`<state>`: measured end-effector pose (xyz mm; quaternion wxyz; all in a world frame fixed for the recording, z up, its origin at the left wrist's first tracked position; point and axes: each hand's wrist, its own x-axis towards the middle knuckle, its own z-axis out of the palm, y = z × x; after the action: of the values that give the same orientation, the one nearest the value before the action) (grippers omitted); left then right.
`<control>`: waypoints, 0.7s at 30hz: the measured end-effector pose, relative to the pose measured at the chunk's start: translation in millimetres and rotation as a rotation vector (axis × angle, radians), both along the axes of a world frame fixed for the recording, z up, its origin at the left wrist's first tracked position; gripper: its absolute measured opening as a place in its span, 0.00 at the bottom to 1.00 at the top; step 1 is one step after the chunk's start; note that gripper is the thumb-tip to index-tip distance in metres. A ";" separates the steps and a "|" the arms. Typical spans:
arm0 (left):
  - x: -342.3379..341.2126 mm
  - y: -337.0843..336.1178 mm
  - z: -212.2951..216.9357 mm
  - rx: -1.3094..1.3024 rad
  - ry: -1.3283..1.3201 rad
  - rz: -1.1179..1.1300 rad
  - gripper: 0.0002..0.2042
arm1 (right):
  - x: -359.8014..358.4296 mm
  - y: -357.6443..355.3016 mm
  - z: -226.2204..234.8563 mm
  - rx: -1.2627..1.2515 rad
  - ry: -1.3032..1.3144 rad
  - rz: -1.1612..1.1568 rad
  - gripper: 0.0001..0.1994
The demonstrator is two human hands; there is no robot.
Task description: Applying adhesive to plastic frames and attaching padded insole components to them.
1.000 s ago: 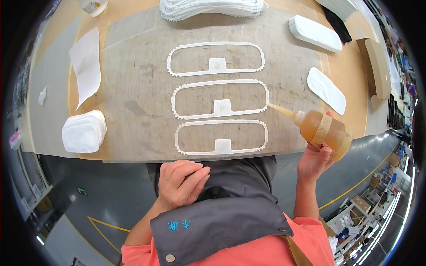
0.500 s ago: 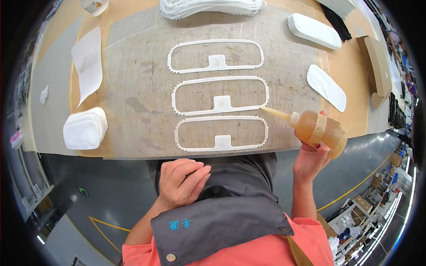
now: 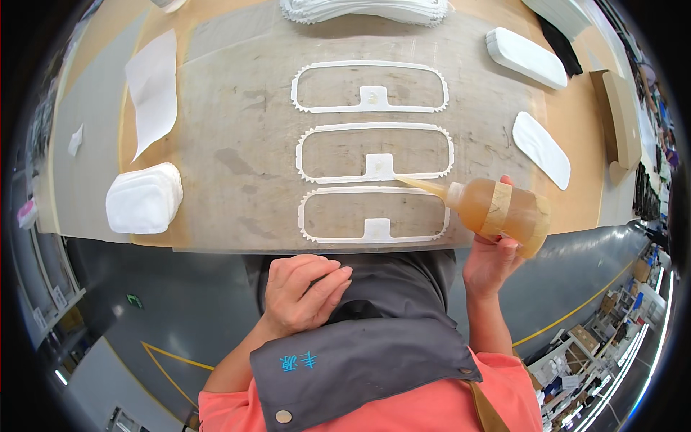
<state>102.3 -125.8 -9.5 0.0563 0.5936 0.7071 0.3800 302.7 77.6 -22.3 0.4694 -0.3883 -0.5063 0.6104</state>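
My right hand grips a squeeze bottle of amber liquid, banded with tape and tilted to the left. The tip of its long tapered nozzle is at the lower strip of the middle white frame, just right of its square tab; whether it touches, I cannot tell. The frames are thin, rounded outlines with notched ends. Above lies a second white frame, below a third, partly behind the bottle. My left hand, loosely curled and empty, rests near my lap before the table edge.
A stack of white pieces stands at the far edge of the table. White pads and a white sheet lie left. On the right are a white pad stack, a single white pad and a cardboard piece.
The nozzle tip has moved left along the middle frame's lower strip, from near its right corner to beside the tab. My left hand keeps its pose. The whole view has shifted slightly.
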 end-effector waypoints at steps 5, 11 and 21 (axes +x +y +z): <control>-2.6 -4.3 -0.1 0.005 -0.011 0.020 0.15 | -14.5 -5.1 1.5 -0.055 0.002 0.060 0.51; -13.3 -3.7 3.0 0.041 0.006 0.065 0.15 | -43.1 22.7 34.9 -0.907 0.621 0.243 0.36; -33.0 9.3 6.0 0.056 -0.016 0.115 0.16 | -63.7 69.9 5.0 0.125 0.029 0.168 0.36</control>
<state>69.3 -116.5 -3.4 0.0233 0.5505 0.7285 0.4070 239.0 147.6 -17.4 0.4471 -0.3058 -0.5672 0.6204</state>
